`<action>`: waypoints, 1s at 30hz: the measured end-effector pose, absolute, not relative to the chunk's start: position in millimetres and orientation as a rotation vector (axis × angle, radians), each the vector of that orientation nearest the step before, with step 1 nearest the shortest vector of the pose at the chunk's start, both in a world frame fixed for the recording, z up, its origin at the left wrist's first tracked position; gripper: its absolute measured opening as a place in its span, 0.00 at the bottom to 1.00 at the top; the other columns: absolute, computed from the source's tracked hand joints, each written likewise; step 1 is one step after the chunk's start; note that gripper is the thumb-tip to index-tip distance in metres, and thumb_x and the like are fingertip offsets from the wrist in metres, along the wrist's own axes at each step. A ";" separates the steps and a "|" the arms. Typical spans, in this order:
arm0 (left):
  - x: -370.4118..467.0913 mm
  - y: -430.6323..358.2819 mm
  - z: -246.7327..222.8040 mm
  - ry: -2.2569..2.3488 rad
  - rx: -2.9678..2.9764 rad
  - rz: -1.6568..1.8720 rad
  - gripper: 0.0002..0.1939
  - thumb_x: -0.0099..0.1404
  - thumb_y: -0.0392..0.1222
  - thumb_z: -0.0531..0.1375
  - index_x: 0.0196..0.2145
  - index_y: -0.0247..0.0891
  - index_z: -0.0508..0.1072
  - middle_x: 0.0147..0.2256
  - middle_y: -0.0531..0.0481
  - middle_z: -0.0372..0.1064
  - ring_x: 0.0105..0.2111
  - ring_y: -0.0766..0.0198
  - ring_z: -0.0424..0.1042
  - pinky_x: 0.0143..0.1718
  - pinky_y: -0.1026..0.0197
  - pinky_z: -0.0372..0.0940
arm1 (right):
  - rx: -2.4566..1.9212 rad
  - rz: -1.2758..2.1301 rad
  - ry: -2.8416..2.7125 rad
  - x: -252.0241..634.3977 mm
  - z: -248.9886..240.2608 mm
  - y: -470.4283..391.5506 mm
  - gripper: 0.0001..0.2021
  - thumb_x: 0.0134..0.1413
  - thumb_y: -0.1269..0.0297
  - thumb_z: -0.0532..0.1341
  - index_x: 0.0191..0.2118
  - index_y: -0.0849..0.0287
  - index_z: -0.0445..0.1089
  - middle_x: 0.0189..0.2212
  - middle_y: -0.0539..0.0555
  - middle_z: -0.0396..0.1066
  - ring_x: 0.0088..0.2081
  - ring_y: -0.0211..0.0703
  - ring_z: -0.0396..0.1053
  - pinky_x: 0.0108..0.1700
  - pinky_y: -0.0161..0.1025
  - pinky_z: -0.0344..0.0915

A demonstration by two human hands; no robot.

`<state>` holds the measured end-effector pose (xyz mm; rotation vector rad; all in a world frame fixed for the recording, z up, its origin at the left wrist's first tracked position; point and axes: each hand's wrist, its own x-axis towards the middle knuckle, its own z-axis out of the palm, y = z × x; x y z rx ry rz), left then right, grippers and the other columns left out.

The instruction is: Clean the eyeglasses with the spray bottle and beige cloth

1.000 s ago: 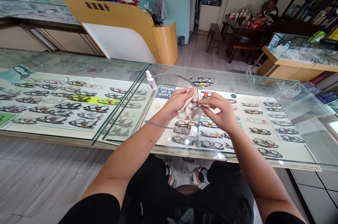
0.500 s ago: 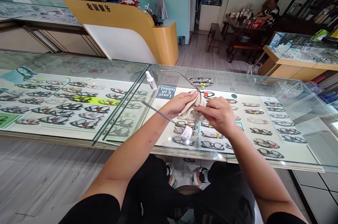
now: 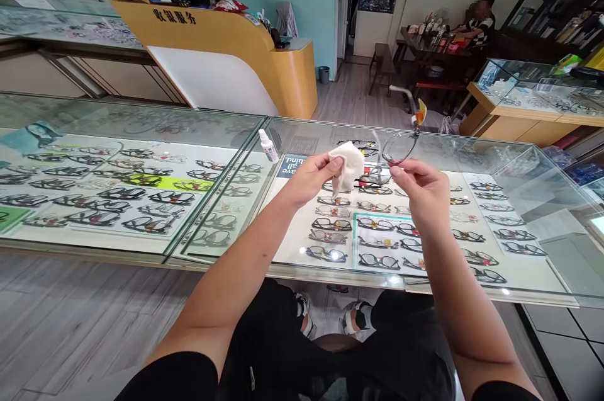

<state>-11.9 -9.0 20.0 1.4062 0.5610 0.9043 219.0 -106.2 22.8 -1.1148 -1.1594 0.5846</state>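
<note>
Pinched in my left hand (image 3: 314, 179) is a pale cleaning cloth (image 3: 348, 165), bunched and hanging from the fingertips. My right hand (image 3: 422, 190) grips a pair of eyeglasses (image 3: 399, 148) by thumb and fingers at the frame, a little to the right of the cloth and apart from it. One lens rim stands upright above the fingers; a temple arm with an orange-yellow tag reaches up and away. Both hands are over the glass display case (image 3: 311, 270). A small white spray bottle (image 3: 268, 146) stands on the glass, left of my left hand.
Rows of eyeglasses (image 3: 378, 260) lie inside the case under the glass. Another glass case (image 3: 117, 162) adjoins on the left. Beyond are a wooden counter (image 3: 292, 73), a bench (image 3: 384, 64), and a seated person (image 3: 476, 26) at a table. A further showcase (image 3: 538, 108) stands at right.
The cloth and the eyeglasses have come apart. My right hand has moved right with the eyeglasses and turned them upward, while my left hand keeps the cloth.
</note>
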 end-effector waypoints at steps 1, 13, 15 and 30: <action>-10.8 -11.3 20.7 0.540 1.452 0.867 0.31 0.62 0.71 0.73 0.40 0.37 0.81 0.31 0.50 0.73 0.29 0.65 0.71 0.30 0.63 0.67 | -1.114 0.677 -1.132 218.2 21.0 -104.8 0.14 0.53 0.45 0.79 0.35 0.49 0.84 0.26 0.50 0.62 0.35 0.47 0.64 0.40 0.47 0.64; 0.1 -28.8 22.0 0.408 1.683 0.668 0.30 0.69 0.72 0.66 0.35 0.38 0.77 0.29 0.50 0.66 0.28 0.64 0.64 0.30 0.61 0.61 | -1.047 1.010 -0.939 194.2 17.0 -101.9 0.20 0.43 0.45 0.82 0.34 0.51 0.80 0.21 0.45 0.58 0.35 0.46 0.67 0.43 0.46 0.68; 4.5 -32.1 17.3 0.412 1.670 0.671 0.31 0.69 0.73 0.65 0.33 0.38 0.75 0.28 0.51 0.64 0.27 0.65 0.62 0.28 0.61 0.59 | -1.037 1.001 -0.918 190.5 17.2 -102.5 0.21 0.41 0.45 0.83 0.34 0.51 0.80 0.21 0.45 0.59 0.33 0.44 0.66 0.42 0.45 0.68; 11.0 -34.9 8.6 0.398 1.552 0.768 0.30 0.61 0.65 0.76 0.43 0.35 0.77 0.30 0.54 0.68 0.28 0.69 0.63 0.31 0.65 0.60 | -0.933 1.160 -0.795 184.9 16.1 -102.3 0.19 0.36 0.50 0.86 0.30 0.52 0.82 0.36 0.50 0.81 0.39 0.42 0.77 0.43 0.40 0.74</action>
